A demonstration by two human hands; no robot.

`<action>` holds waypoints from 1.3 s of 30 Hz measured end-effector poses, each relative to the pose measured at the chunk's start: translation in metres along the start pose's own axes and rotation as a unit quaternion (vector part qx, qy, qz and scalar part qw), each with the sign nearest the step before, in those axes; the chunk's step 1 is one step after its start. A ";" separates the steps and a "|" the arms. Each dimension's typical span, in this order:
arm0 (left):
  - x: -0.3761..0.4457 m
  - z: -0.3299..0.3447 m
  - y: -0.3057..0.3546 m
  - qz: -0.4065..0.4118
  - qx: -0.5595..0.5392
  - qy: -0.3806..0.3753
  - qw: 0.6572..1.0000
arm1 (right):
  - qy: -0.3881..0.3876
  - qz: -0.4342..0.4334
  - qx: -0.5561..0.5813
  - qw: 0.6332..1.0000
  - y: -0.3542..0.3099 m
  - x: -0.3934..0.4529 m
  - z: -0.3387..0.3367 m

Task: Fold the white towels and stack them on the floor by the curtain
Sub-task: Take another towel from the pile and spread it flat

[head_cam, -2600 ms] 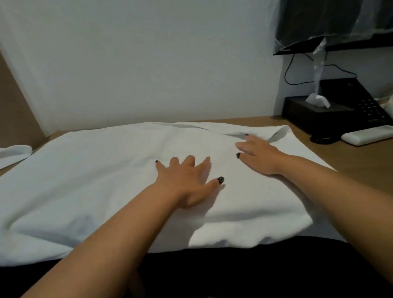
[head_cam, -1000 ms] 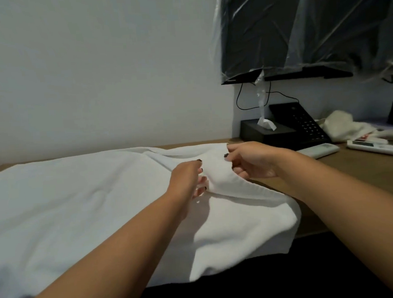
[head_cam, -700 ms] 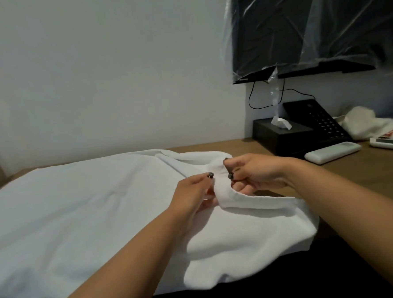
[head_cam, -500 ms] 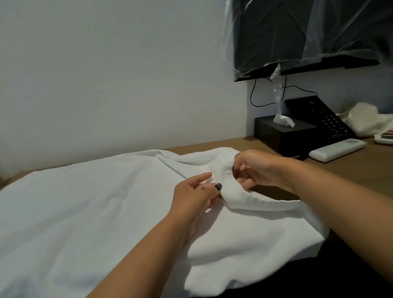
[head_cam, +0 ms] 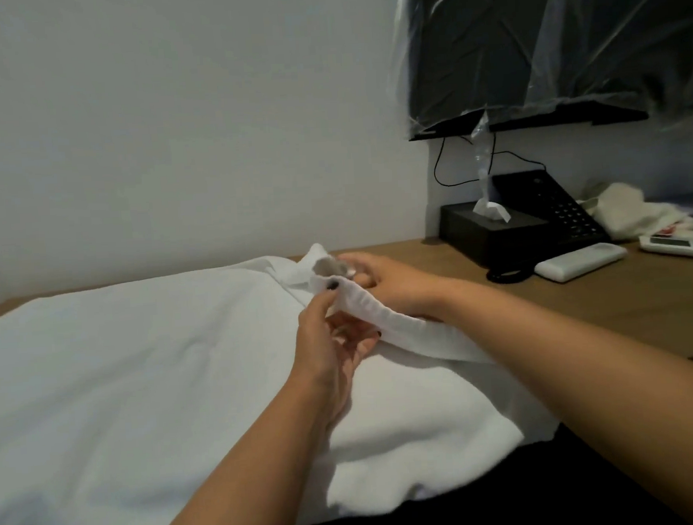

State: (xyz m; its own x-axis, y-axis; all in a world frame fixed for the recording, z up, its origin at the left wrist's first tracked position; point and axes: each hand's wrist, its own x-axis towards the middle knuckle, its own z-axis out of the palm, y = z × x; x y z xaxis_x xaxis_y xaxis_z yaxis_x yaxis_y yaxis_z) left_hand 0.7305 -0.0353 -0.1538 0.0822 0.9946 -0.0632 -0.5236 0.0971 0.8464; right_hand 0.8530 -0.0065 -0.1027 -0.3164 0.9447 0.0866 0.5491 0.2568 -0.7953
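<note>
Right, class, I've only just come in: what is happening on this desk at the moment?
A person is working on a white towel spread over a wooden desk. The left hand pinches its raised right edge, and the right hand grips the same edge near the far corner. The fold is not yet made. A tissue box, a phone and a remote sit to the right.

Towel (head_cam: 384, 312) edge higher vs 0.5s ago.

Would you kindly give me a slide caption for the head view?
Both hands, left hand and right hand, pinch a white towel's edge on the wooden desk.
</note>
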 end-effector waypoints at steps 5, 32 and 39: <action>0.002 -0.002 -0.001 0.005 -0.014 0.003 1.000 | 0.019 0.012 0.061 0.998 0.006 -0.009 0.006; 0.030 -0.007 0.039 0.084 0.117 0.226 0.963 | 0.029 0.286 -0.295 0.911 0.036 -0.096 -0.032; 0.040 -0.060 0.094 0.102 0.119 0.312 0.937 | -0.029 0.265 -0.297 0.917 0.027 -0.063 -0.039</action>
State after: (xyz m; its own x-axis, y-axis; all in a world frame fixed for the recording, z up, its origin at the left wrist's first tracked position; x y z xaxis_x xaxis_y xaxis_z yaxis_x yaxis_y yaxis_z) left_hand 0.6338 0.0156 -0.1084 -0.5491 0.8270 -0.1207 -0.2637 -0.0344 0.9640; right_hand 0.9173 -0.0510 -0.1063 0.0867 0.9608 -0.2633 0.9563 -0.1543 -0.2484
